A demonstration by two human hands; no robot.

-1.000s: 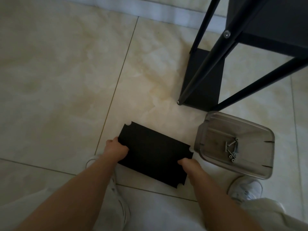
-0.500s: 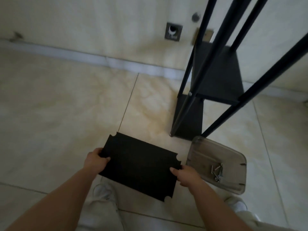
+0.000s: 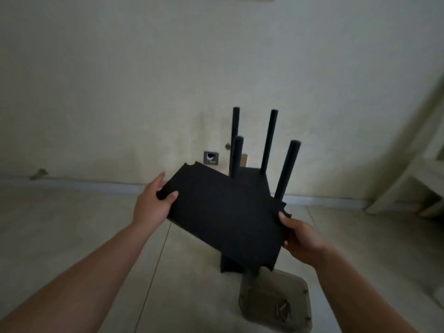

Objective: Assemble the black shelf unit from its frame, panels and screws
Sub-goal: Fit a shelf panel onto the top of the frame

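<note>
A flat black panel [image 3: 223,212] with notched corners is held up in the air, tilted, in front of the black shelf frame [image 3: 287,169]. My left hand [image 3: 152,203] grips its left edge, thumb on top. My right hand [image 3: 301,239] grips its right edge near a notched corner. Several upright black posts of the frame rise behind and above the panel, and a fitted shelf lies behind the panel's far edge. Screws [image 3: 282,310] lie in a clear plastic tray [image 3: 298,287] on the floor below the panel.
The frame stands on a tiled floor close to a pale wall [image 3: 120,92] with a small wall socket [image 3: 211,157]. A pale piece of furniture [image 3: 413,186] sits at the right edge.
Both hands have lifted the panel off the floor and carried it up and right, to the height of the frame's post tops. The view has risen from the floor toward the wall.
</note>
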